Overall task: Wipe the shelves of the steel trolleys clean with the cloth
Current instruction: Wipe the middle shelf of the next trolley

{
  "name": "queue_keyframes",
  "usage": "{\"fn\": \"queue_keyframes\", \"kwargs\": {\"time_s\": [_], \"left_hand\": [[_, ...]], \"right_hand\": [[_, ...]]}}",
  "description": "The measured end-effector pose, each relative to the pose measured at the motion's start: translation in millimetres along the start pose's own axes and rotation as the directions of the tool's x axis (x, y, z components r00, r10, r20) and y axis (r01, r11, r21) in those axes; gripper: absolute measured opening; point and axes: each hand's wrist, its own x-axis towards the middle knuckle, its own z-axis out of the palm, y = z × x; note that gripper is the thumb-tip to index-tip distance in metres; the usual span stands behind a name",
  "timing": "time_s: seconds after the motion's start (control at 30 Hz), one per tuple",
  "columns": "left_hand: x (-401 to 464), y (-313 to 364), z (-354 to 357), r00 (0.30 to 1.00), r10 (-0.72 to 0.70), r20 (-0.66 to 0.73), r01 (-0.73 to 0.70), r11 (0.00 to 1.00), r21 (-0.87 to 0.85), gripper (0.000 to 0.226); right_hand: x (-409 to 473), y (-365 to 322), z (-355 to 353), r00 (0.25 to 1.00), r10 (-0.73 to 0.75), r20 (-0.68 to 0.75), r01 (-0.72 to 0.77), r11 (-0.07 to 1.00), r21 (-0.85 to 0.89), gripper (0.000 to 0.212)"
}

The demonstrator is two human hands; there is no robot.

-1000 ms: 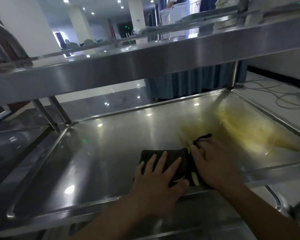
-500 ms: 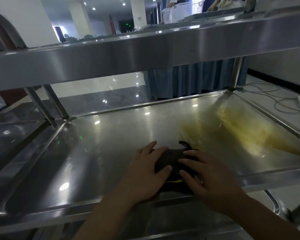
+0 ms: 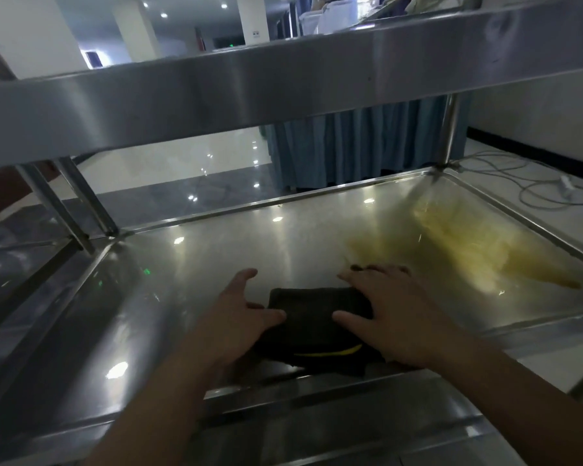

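Note:
A dark folded cloth (image 3: 317, 317) with a thin yellow stripe lies near the front edge of the trolley's middle steel shelf (image 3: 199, 264). My left hand (image 3: 239, 314) rests at the cloth's left end, fingers straight and spread, thumb lying on the cloth. My right hand (image 3: 387, 314) lies flat over the cloth's right end, fingers extended and thumb on the fabric. A yellowish smear (image 3: 468, 253) covers the shelf's right part, just beyond my right fingertips.
The upper shelf's steel edge (image 3: 283, 89) crosses the view just above my hands. A second trolley's shelf (image 3: 21, 264) adjoins on the left. A blue table skirt (image 3: 367, 146) hangs behind, and white cables (image 3: 535, 190) lie on the floor at right.
The cloth went from bunched between my hands to a flatter folded rectangle. My hands have moved apart to its two ends, and the left fingers have straightened.

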Motion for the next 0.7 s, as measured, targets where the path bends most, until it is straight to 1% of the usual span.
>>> {"fn": "queue_keyframes", "kwargs": {"time_s": [0.03,0.1,0.17,0.2,0.23,0.27,0.3,0.33,0.37,0.4,0.43,0.47,0.5,0.53,0.57,0.6,0.67,0.7], "left_hand": [[1,2,-1,1.0,-0.018,-0.021,0.016,0.998,-0.067,0.071],[1,9,0,0.998,-0.052,-0.022,0.046,0.972,-0.232,0.044],[0,16,3,0.997,-0.052,0.06,0.07,0.927,-0.369,0.016],[1,18,4,0.994,-0.042,0.101,0.078,0.921,-0.382,0.011],[3,19,4,0.992,-0.029,0.125,0.074,0.925,-0.373,0.012],[5,20,4,0.992,-0.005,0.13,0.053,0.929,-0.366,0.014],[8,21,4,0.992,0.028,0.121,0.019,0.926,-0.377,0.018],[10,22,2,0.993,0.07,0.091,-0.029,0.918,-0.395,0.021],[12,24,2,0.992,0.123,0.04,-0.097,0.909,-0.405,0.025],[14,25,0,0.981,0.191,-0.029,-0.187,0.901,-0.392,0.03],[17,27,0,0.958,0.269,-0.098,-0.286,0.888,-0.359,0.036],[20,27,0,0.928,0.34,-0.152,-0.371,0.878,-0.303,0.042],[23,27,0,0.902,0.391,-0.182,-0.426,0.874,-0.235,0.047],[25,27,-1,0.888,0.423,-0.178,-0.45,0.878,-0.16,0.049],[27,25,-3,0.887,0.444,-0.129,-0.454,0.888,-0.067,0.047],[26,23,-5,0.895,0.445,-0.029,-0.443,0.895,0.045,0.045],[23,19,-10,0.894,0.383,0.233,-0.434,0.869,0.236,0.044],[20,18,-10,0.876,0.351,0.33,-0.446,0.851,0.279,0.045]], "right_hand": [[4,-3,1,1.0,0.006,0.029,-0.005,1.0,-0.021,0.068],[13,-7,-2,0.994,0.041,0.1,-0.041,0.999,0.003,0.06],[26,-9,-15,0.972,0.071,0.223,-0.076,0.997,0.016,0.047],[33,-10,-23,0.95,0.082,0.303,-0.098,0.994,0.041,0.044],[40,-11,-31,0.921,0.084,0.379,-0.124,0.989,0.082,0.042],[46,-12,-38,0.895,0.081,0.439,-0.145,0.983,0.114,0.04],[52,-13,-44,0.88,0.076,0.468,-0.156,0.979,0.134,0.037],[56,-13,-49,0.884,0.075,0.461,-0.161,0.976,0.149,0.036],[60,-13,-54,0.906,0.08,0.416,-0.163,0.972,0.169,0.034],[64,-14,-59,0.943,0.08,0.324,-0.145,0.973,0.182,0.032],[66,-15,-63,0.979,0.076,0.191,-0.109,0.98,0.169,0.03],[66,-16,-64,0.997,0.059,0.047,-0.064,0.99,0.129,0.028],[64,-17,-65,0.997,0.018,-0.08,-0.012,0.997,0.07,0.027],[60,-16,-64,0.985,-0.046,-0.168,0.047,0.999,0.002,0.025],[53,-16,-60,0.971,-0.12,-0.205,0.11,0.992,-0.061,0.024],[43,-14,-53,0.965,-0.181,-0.192,0.163,0.981,-0.106,0.027],[19,-10,-35,0.971,-0.225,-0.084,0.214,0.97,-0.116,0.032],[7,-7,-25,0.975,-0.222,-0.027,0.219,0.971,-0.094,0.036]]}}
